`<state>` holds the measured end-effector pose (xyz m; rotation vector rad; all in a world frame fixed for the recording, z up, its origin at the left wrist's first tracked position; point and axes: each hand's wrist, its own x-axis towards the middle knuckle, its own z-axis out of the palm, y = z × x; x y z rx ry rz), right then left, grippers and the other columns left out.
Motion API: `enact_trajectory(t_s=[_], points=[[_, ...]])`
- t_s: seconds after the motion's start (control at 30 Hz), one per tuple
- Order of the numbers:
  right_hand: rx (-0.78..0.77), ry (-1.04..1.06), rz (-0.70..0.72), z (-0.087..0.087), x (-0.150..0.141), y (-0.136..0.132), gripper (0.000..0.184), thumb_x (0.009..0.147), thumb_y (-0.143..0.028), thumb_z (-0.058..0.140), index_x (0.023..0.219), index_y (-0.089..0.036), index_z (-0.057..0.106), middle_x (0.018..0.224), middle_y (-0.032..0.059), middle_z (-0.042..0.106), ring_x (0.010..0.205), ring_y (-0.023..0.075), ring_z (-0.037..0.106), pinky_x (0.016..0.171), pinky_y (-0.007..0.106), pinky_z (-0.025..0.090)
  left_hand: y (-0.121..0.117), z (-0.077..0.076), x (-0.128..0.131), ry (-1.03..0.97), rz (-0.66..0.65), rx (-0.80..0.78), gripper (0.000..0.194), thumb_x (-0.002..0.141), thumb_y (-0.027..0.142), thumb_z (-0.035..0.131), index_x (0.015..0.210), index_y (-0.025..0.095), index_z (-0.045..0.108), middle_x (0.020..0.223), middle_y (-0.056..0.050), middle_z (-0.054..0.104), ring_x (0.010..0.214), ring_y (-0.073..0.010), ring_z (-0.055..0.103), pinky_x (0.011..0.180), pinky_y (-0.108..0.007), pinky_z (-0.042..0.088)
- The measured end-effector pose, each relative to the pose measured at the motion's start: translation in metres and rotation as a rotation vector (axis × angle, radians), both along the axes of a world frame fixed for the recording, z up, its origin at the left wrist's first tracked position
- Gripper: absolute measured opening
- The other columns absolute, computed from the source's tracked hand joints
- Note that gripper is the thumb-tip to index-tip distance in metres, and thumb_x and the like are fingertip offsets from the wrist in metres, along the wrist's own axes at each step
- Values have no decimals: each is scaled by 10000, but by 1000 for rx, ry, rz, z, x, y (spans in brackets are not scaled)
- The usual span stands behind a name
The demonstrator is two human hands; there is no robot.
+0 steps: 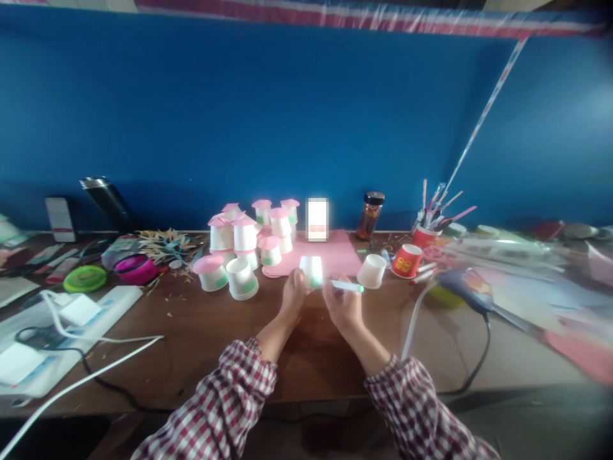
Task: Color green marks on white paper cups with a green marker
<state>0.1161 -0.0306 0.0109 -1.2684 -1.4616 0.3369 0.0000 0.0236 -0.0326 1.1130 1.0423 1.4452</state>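
Note:
My left hand [294,291] is closed around the side of a white paper cup [311,267] held upside down, with a patch of green low on its side. In my right hand [343,303] is a pale marker [345,286] with a green end pointing right; this hand is close beside the cup. Just right of it stands another white paper cup [371,271]. To the left are several upturned paper cups with pink paper roofs [245,235], some with green marks, and plain white cups [241,279] in front of them.
Pink paper [335,252] lies behind the cup. A brown bottle [371,214], a red cup [407,260] and a red cup of brushes [426,236] stand right, near a glue gun [464,287]. Left are a power strip [115,306], white cable [96,377] and paper scraps [170,246].

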Motion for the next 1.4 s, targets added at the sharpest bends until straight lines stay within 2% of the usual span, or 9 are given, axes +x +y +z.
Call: enact_trajectory(t_s=[0.17, 0.37, 0.5, 0.6, 0.77, 0.9, 1.23, 1.4], points=[[-13, -2, 28, 1, 0, 0, 229, 842, -348, 496, 768, -168, 617, 559, -2, 585, 460, 116, 515, 449, 202, 402, -1, 2, 1, -6, -7, 0, 422, 845, 560, 404, 908, 171, 552, 845, -60, 597, 733, -156, 593, 667, -317, 522], [18, 28, -61, 0, 1, 2, 208, 843, -335, 514, 795, -159, 615, 611, 6, 606, 493, 114, 532, 484, 205, 418, -4, 7, 0, -139, -74, 28, 449, 840, 563, 424, 1000, 159, 540, 1021, -117, 607, 901, -204, 618, 789, -389, 528], [-7, 68, 13, 2, 0, 0, 208, 845, -339, 516, 807, -157, 609, 615, 3, 598, 483, 107, 515, 465, 199, 412, -3, 7, 1, -252, -74, 6, 469, 830, 563, 456, 1051, 155, 528, 1132, -158, 578, 1009, -253, 594, 823, -405, 531], [-5, 76, 14, 1, 1, 0, 209, 844, -346, 519, 814, -159, 608, 612, -1, 590, 477, 104, 503, 454, 197, 406, -1, 5, 1, -300, -55, -16, 469, 805, 560, 509, 1044, 158, 539, 1175, -160, 560, 1051, -277, 579, 838, -413, 530], [0, 77, 43, -1, 1, 1, 210, 850, -344, 512, 826, -159, 608, 634, 5, 604, 493, 107, 518, 471, 201, 423, -1, 4, 0, -334, -80, -45, 402, 812, 507, 535, 1000, 155, 582, 1101, -138, 600, 1055, -271, 582, 857, -429, 522], [5, 92, 4, 0, 1, 2, 204, 849, -342, 511, 816, -161, 598, 611, -4, 592, 485, 106, 520, 471, 198, 426, -4, 8, 0, -377, -132, -36, 374, 836, 465, 520, 1009, 143, 601, 1062, -134, 623, 1045, -259, 594, 854, -421, 522], [7, 104, 62, 3, -1, 0, 168, 828, -301, 520, 764, -163, 591, 598, -4, 578, 470, 100, 486, 444, 197, 397, -4, 13, 1, -418, -84, -75, 215, 835, 354, 553, 955, 190, 625, 1048, -104, 639, 1027, -231, 603, 799, -384, 553], [11, 135, 45, 0, 1, 1, 140, 825, -287, 535, 803, -163, 596, 607, -11, 569, 477, 96, 472, 446, 196, 388, -5, 17, 2, -432, -109, -118, 306, 856, 424, 506, 973, 164, 619, 1030, -124, 641, 1032, -243, 603, 813, -392, 546]])
